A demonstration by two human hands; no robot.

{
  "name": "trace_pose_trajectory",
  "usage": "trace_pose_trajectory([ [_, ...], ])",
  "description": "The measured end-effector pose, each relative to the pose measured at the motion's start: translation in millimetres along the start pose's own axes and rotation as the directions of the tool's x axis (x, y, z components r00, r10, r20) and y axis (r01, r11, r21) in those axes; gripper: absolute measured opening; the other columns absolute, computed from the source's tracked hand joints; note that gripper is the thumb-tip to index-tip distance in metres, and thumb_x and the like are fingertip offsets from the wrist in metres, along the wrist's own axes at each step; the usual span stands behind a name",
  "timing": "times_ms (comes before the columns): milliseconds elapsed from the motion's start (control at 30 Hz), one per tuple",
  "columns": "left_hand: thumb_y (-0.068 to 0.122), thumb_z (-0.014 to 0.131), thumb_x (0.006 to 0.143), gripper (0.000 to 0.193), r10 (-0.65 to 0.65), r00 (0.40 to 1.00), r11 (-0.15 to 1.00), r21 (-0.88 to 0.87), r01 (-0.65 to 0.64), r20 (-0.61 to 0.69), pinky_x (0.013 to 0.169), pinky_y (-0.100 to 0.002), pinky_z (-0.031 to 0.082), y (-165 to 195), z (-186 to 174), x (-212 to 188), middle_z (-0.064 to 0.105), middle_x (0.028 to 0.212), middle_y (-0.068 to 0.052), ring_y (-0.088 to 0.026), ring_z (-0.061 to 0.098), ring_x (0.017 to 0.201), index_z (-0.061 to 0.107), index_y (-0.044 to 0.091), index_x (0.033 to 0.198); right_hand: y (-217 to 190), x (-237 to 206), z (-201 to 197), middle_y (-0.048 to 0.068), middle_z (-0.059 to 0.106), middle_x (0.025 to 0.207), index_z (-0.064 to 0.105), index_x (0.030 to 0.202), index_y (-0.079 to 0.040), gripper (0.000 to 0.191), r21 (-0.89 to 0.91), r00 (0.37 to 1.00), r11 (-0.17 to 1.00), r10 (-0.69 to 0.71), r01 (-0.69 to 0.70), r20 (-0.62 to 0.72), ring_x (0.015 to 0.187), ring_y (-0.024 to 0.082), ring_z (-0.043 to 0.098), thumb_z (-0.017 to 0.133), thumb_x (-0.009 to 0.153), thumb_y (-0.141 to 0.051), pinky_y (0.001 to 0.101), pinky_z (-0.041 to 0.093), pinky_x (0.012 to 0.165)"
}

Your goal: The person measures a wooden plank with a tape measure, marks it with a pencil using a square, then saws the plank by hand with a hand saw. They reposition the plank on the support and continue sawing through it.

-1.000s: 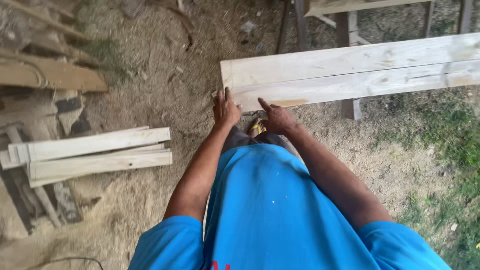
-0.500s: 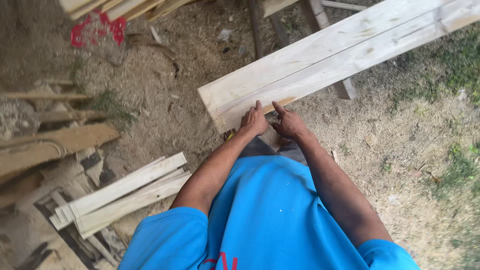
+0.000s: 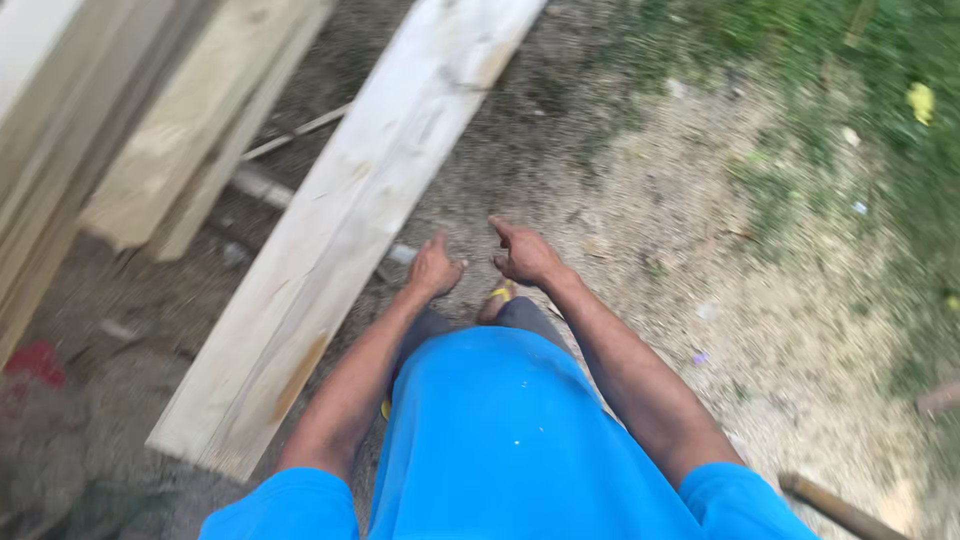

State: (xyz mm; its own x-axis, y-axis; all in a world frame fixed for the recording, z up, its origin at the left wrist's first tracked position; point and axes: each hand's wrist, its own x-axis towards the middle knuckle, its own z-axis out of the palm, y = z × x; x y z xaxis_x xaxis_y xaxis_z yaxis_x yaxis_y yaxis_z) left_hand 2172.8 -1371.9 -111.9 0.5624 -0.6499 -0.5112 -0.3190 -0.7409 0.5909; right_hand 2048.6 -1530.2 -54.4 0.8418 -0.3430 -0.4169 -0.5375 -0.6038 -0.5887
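Outdoor work yard in daylight: bare, sandy ground (image 3: pixel 640 210) strewn with sawdust and small scraps runs through the middle, giving way to patchy grass (image 3: pixel 850 70) along the right side. A stack of pale sawn timber (image 3: pixel 150 130) lies at upper left (the view is blurred by motion). A thin stick (image 3: pixel 295 130) rests on the dirt beside it. A red patch (image 3: pixel 35 362) shows at the left edge, and a brown wooden pole (image 3: pixel 835 508) at lower right.

Sawdust-strewn ground (image 3: pixel 700 250) under pale planks (image 3: pixel 340 240).
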Motion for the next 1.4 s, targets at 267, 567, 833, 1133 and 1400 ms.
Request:
trace_pose_trajectory([
  [267,0.036,0.079,0.083,0.08,0.095,0.984,0.988,0.108,-0.112,0.149,0.11,-0.049,0.045,146.1,37.1,128.1,0.056,0.139,-0.026,-0.042,0.055,0.131,0.045,0.011,0.15,126.4,27.5,-119.0,0.019,0.072,0.115,0.044,0.153,-0.013,0.075,0.062,0.976,0.98,0.197,-0.191,-0.091,0.111,0.036,0.067,0.069,0.083,-0.02,0.0447,0.052,0.1],
  [567,0.038,0.08,0.084,0.077,0.131,0.973,0.978,0.134,-0.159,0.191,0.11,-0.049,0.045,289.5,30.6,324.8,0.051,0.141,-0.024,-0.043,0.053,0.132,0.045,0.012,0.148,223.5,153.4,-257.2,0.017,0.069,0.126,0.043,0.154,-0.016,0.077,0.094,0.947,0.945,0.319,-0.314,-0.046,0.12,0.033,0.064,0.073,0.084,-0.021,0.0436,0.051,0.103],
  [833,0.038,0.081,0.084,0.085,0.166,0.982,0.974,0.14,-0.177,0.085,0.11,-0.052,0.04,406.2,-34.4,508.3,0.039,0.147,-0.025,-0.045,0.043,0.134,0.039,0.009,0.151,287.7,304.3,-429.9,0.016,0.071,0.12,0.046,0.154,-0.015,0.072,0.091,0.932,0.939,0.34,-0.33,-0.124,0.112,0.033,0.068,0.072,0.088,-0.025,0.0449,0.05,0.102],
  [1133,0.039,0.082,0.081,0.095,0.076,0.995,0.987,0.144,-0.066,-0.065,0.115,-0.055,0.034,479.1,-57.0,667.4,0.031,0.151,-0.024,-0.045,0.034,0.137,0.032,0.006,0.155,358.9,478.9,-556.9,0.022,0.065,0.117,0.054,0.145,-0.007,0.068,0.067,0.971,0.986,0.16,-0.15,-0.179,0.11,0.039,0.065,0.078,0.083,-0.024,0.0454,0.052,0.097],
  [1400,0.049,0.087,0.075,0.127,-0.106,0.984,0.977,0.172,0.13,-0.143,0.12,-0.063,0.011,592.7,-65.7,846.8,-0.001,0.164,-0.028,-0.049,0.001,0.152,0.005,0.002,0.16,416.9,699.2,-704.4,0.026,0.052,0.133,0.052,0.145,-0.003,0.072,0.063,0.955,0.997,0.05,-0.033,-0.293,0.124,0.042,0.055,0.081,0.087,-0.034,0.0462,0.047,0.105],
])
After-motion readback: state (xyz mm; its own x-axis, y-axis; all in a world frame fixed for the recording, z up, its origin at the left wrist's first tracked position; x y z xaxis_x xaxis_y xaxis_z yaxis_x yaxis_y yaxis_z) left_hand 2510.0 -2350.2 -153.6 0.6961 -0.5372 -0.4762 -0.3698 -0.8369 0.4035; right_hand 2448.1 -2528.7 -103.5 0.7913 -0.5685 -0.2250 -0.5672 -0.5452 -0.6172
